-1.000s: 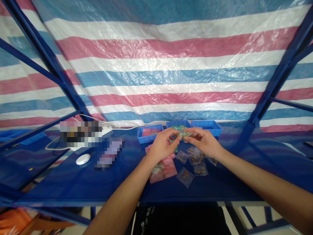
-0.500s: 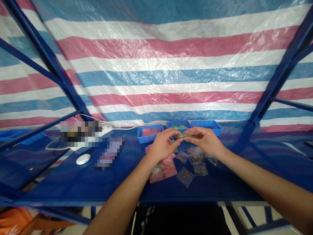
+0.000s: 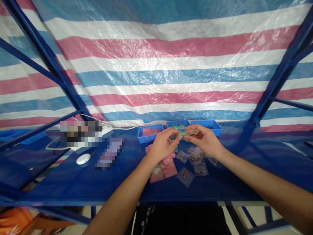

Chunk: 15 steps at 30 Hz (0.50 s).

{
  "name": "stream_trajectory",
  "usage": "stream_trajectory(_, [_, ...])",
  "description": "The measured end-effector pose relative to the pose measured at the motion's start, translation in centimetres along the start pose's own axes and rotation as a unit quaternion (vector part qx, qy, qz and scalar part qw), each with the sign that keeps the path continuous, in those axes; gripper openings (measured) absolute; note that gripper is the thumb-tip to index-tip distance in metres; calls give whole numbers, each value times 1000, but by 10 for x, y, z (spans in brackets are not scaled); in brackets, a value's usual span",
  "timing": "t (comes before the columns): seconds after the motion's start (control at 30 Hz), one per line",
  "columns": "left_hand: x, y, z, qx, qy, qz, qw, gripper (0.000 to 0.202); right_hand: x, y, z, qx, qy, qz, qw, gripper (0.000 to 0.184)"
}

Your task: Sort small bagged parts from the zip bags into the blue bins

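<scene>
Between my two hands is a small greenish clear plastic bag (image 3: 181,133), pinched at both sides above the table. My left hand (image 3: 164,143) has its thumb and fingers closed on the left side. The right side is gripped by my right hand (image 3: 205,138); what is inside the bag is too small to make out. Under my left hand lie pink plastic bags (image 3: 165,171). Several small clear bags with brass-coloured pins (image 3: 186,176) are spread below my right hand. Part of the green material behind my fingers is hidden.
Three blue bins stand at the back: a left bin (image 3: 144,139) with pink bags, a middle bin (image 3: 171,123) with green items, and a right bin (image 3: 216,129). A white oval case (image 3: 83,159), a blurred flat object (image 3: 110,153) and a power strip (image 3: 106,130) lie left.
The greenish bag between my fingers has turned slightly and shows more of its surface. My right hand has shifted a little; the things on the table stay put.
</scene>
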<state>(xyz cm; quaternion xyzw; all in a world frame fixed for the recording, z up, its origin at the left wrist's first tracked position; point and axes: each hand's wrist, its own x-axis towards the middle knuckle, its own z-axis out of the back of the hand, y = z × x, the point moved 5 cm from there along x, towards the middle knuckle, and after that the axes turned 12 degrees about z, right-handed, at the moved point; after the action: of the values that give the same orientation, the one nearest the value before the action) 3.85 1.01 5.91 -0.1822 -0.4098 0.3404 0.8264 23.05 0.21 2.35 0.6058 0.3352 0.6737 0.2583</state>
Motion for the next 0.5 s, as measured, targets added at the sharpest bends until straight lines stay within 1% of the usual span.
stream_trajectory(0.17, [0, 0, -4, -18, 24, -4, 1000, 20, 1, -2, 4, -10, 6, 1, 1000, 36])
stream_trajectory(0.33, [0, 2, -3, -12, 16, 10, 1000, 17, -1, -3, 1, -25, 5, 9, 1000, 33])
stream_trajectory(0.43, [0, 2, -1, -10, 6, 17, 1000, 16, -3, -2, -2, -39, 23, 3, 999, 35])
stream_trajectory(0.5, [0, 1, -1, -11, 16, 17, 1000, 16, -3, -1, -3, -54, 34, -4, 998, 36])
